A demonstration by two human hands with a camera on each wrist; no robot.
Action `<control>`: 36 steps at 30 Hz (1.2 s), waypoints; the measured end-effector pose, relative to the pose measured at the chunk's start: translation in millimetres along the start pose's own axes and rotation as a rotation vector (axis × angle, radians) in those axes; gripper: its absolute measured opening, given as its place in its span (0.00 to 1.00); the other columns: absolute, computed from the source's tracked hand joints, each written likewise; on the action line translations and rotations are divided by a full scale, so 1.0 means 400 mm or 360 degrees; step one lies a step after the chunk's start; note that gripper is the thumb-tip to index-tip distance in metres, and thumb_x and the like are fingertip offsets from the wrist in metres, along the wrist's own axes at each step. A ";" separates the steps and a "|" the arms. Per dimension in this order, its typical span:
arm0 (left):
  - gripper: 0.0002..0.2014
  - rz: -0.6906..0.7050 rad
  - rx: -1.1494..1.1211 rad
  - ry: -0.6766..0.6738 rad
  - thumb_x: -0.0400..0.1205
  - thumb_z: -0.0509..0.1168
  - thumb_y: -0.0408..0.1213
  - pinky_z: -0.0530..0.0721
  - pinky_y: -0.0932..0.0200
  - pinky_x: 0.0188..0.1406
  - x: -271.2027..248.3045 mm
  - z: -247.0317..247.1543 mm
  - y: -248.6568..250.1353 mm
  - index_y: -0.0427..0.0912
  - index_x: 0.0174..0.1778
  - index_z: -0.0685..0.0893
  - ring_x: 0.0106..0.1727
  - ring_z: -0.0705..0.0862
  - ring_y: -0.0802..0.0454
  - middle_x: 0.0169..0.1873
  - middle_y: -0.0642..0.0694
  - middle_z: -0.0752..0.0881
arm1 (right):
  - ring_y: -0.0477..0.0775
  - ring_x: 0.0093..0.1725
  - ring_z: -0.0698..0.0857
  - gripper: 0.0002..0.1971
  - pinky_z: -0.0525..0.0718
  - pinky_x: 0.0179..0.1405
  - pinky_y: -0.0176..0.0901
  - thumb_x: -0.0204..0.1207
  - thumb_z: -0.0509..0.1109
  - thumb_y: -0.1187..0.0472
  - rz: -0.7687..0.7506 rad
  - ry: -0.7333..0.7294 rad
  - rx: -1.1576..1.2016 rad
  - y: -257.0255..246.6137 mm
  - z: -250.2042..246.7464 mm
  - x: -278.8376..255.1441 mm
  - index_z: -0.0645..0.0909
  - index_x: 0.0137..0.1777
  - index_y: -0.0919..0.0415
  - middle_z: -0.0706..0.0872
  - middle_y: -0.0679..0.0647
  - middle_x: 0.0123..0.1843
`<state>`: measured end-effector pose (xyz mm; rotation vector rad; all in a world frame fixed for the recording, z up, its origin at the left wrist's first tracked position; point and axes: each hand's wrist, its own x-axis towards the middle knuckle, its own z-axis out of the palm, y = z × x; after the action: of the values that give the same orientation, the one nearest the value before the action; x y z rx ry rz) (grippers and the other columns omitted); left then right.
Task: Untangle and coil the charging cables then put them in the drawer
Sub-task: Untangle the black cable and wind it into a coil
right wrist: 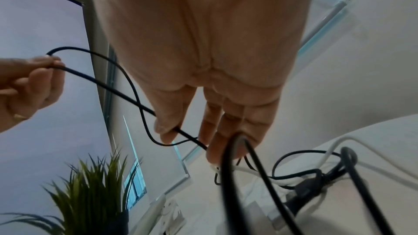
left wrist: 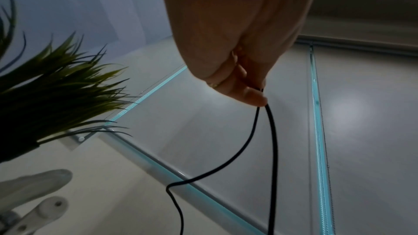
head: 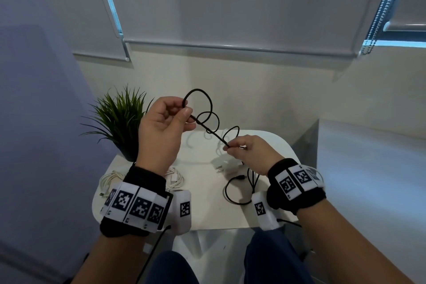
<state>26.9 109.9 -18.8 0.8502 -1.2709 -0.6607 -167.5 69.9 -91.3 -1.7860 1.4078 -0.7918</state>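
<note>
A black charging cable (head: 211,122) is held in the air above the white table (head: 207,214), curling in a few loops between my hands. My left hand (head: 182,113) pinches it up high, thumb against fingers (left wrist: 255,97). Lower and to the right, my right hand (head: 232,147) pinches the same cable (right wrist: 135,101) between thumb and fingertips (right wrist: 167,131). The rest of the black cable (head: 239,191) hangs down onto the table in front of my right wrist. A coiled white cable (head: 175,177) lies behind my left wrist. No drawer is in view.
A potted green plant (head: 119,120) stands at the table's back left corner. A white charger plug (head: 227,166) with white cords sits mid-table under my right hand. Another white cable (head: 108,180) lies at the left edge. Window blinds hang behind.
</note>
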 end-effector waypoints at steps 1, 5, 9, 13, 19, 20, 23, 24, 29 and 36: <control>0.11 0.0014 -0.0029 0.0025 0.80 0.64 0.22 0.87 0.62 0.38 0.000 -0.003 0.005 0.43 0.48 0.78 0.34 0.85 0.57 0.36 0.45 0.82 | 0.46 0.46 0.85 0.05 0.81 0.56 0.48 0.77 0.69 0.53 0.0003 0.0036 0.0044 -0.007 -0.002 0.000 0.86 0.43 0.43 0.86 0.41 0.43; 0.16 0.0109 0.0054 -0.0030 0.81 0.62 0.22 0.86 0.59 0.41 0.001 -0.024 0.020 0.46 0.58 0.78 0.38 0.84 0.52 0.38 0.45 0.81 | 0.47 0.34 0.86 0.13 0.84 0.46 0.53 0.82 0.63 0.63 -0.0086 0.0302 0.0563 -0.036 -0.027 -0.003 0.83 0.36 0.55 0.87 0.51 0.35; 0.08 0.0060 0.0403 -0.0191 0.79 0.68 0.28 0.83 0.62 0.40 0.000 -0.039 0.005 0.45 0.50 0.87 0.36 0.83 0.54 0.40 0.46 0.85 | 0.48 0.31 0.85 0.13 0.84 0.37 0.43 0.84 0.59 0.68 -0.0335 0.0543 0.0993 -0.084 -0.076 -0.008 0.79 0.39 0.60 0.85 0.53 0.35; 0.05 0.0087 0.0703 -0.0315 0.77 0.72 0.36 0.84 0.56 0.38 -0.007 -0.045 -0.023 0.52 0.39 0.88 0.33 0.83 0.57 0.32 0.54 0.87 | 0.46 0.29 0.81 0.12 0.80 0.32 0.34 0.83 0.61 0.67 -0.0429 0.0705 0.0900 -0.109 -0.130 -0.025 0.81 0.40 0.58 0.84 0.52 0.33; 0.06 0.0028 0.0420 0.0215 0.84 0.62 0.35 0.78 0.71 0.25 0.008 -0.045 -0.013 0.37 0.44 0.81 0.25 0.78 0.64 0.27 0.46 0.79 | 0.46 0.33 0.75 0.04 0.74 0.38 0.39 0.78 0.70 0.62 -0.0187 0.0369 0.0043 -0.051 -0.132 -0.022 0.82 0.42 0.58 0.81 0.51 0.36; 0.06 0.0003 0.0396 0.0255 0.84 0.62 0.35 0.77 0.71 0.23 0.011 -0.045 -0.013 0.36 0.44 0.80 0.24 0.78 0.64 0.27 0.46 0.78 | 0.44 0.34 0.76 0.03 0.74 0.41 0.39 0.78 0.70 0.62 -0.0127 0.0345 -0.0034 -0.039 -0.127 -0.020 0.82 0.42 0.55 0.82 0.48 0.37; 0.08 -0.0092 0.0465 0.0180 0.84 0.63 0.37 0.77 0.65 0.26 0.013 -0.043 -0.028 0.40 0.40 0.82 0.24 0.76 0.61 0.27 0.47 0.80 | 0.48 0.45 0.81 0.04 0.77 0.52 0.41 0.76 0.72 0.60 0.0009 0.0375 -0.0187 -0.015 -0.116 -0.019 0.81 0.48 0.51 0.83 0.47 0.46; 0.08 -0.0129 0.0546 0.0121 0.83 0.64 0.38 0.78 0.61 0.29 0.011 -0.043 -0.040 0.42 0.38 0.82 0.25 0.77 0.59 0.26 0.47 0.81 | 0.50 0.46 0.82 0.02 0.78 0.51 0.41 0.75 0.72 0.59 0.0059 0.0372 -0.0207 -0.012 -0.114 -0.024 0.81 0.45 0.53 0.84 0.47 0.45; 0.13 -0.0266 0.0933 -0.0041 0.80 0.66 0.45 0.83 0.46 0.52 -0.010 -0.037 -0.106 0.50 0.29 0.80 0.46 0.85 0.41 0.32 0.39 0.84 | 0.47 0.38 0.82 0.14 0.79 0.38 0.40 0.68 0.76 0.44 0.0300 0.0084 -0.0437 -0.003 -0.086 -0.057 0.82 0.38 0.54 0.83 0.45 0.36; 0.14 -0.0371 0.1099 -0.0032 0.80 0.63 0.48 0.77 0.59 0.44 -0.032 -0.030 -0.119 0.48 0.30 0.80 0.51 0.85 0.46 0.45 0.39 0.87 | 0.53 0.37 0.83 0.11 0.78 0.35 0.36 0.68 0.69 0.67 0.0414 -0.0053 -0.0531 0.045 -0.050 -0.059 0.77 0.36 0.47 0.86 0.51 0.43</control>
<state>37.6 96.6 -66.4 1.5776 -1.4509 -0.4032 -198.4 87.0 -95.9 -1.7946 1.7861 -0.4070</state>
